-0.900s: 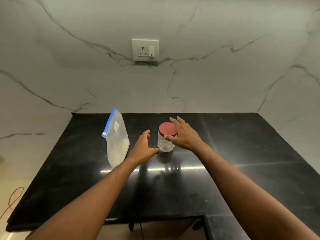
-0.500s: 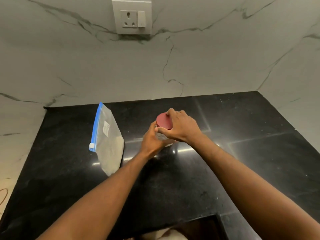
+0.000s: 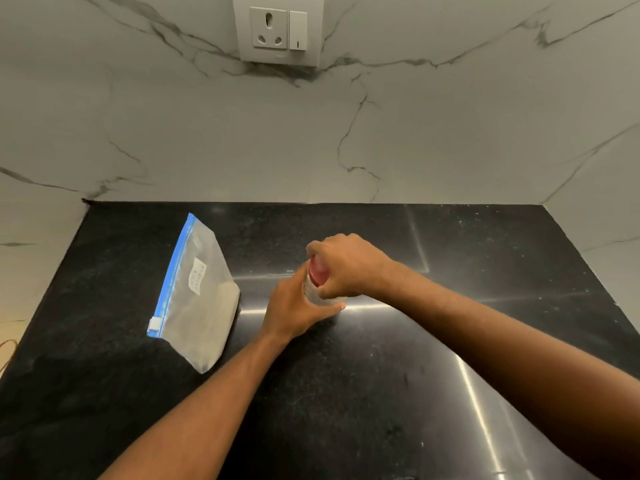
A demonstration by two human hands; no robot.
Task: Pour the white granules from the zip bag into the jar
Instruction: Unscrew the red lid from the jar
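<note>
Countertop (image 3: 450, 341): filling the lower frame. Zip bag (image 3: 194, 303): lying on it, left of centre. Jar (image 3: 317, 289): standing at centre, right of the bag, apart from it. Left hand (image 3: 294, 306): sitting around the jar's body. Right hand (image 3: 346, 265): sitting over its lid (image 3: 318, 271). Wall socket (image 3: 278, 29): sitting at top centre, behind.

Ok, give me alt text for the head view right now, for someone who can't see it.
Two bare hands grip a small clear jar on a black countertop: the left hand wraps its body, the right hand clasps its red lid. To their left lies a zip bag with a blue seal, shut, white granules inside.
</note>
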